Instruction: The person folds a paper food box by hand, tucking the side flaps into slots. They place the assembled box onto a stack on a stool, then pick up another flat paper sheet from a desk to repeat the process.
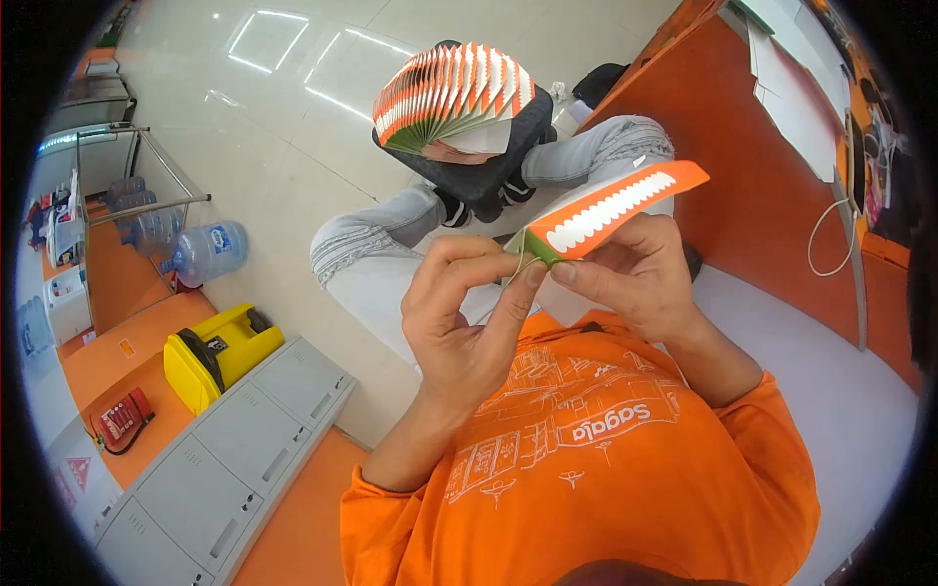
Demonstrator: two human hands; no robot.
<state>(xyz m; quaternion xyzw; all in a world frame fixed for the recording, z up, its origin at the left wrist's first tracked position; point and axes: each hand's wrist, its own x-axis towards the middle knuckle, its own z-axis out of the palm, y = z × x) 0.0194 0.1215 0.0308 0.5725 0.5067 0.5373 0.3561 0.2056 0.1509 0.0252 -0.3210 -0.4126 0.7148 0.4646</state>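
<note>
An orange shirt [586, 459] fills the foreground, printed in white line drawing with the word "Sagala" in a box, upside down from this viewpoint. Just above it, between the two hands and over the lap, is a folded card piece [611, 213], orange with a row of white scalloped, tooth-like shapes and a green end. The right hand [640, 273] grips its near end between thumb and bent fingers. The left hand [464, 317] is nearly closed, thumb and forefinger pinching a thin cord [520, 270] at the green end.

Beyond the lap, a fan of similar cards [454, 98] in orange, white and green is spread on a black stool [464, 176], between legs in pale, ripped jeans [366, 239].

The floor [274, 137] is glossy light tile, mirroring ceiling lights. On the left stand grey lockers [234, 454], a yellow bin [220, 356] and a red fire extinguisher [124, 420] whose label is too small to read. A clear blue water bottle [210, 252] lies near a metal frame, its label also unreadable. On the right rises an orange panel [743, 205], with white papers [796, 103] and a white cable [831, 269] beside it.
</note>
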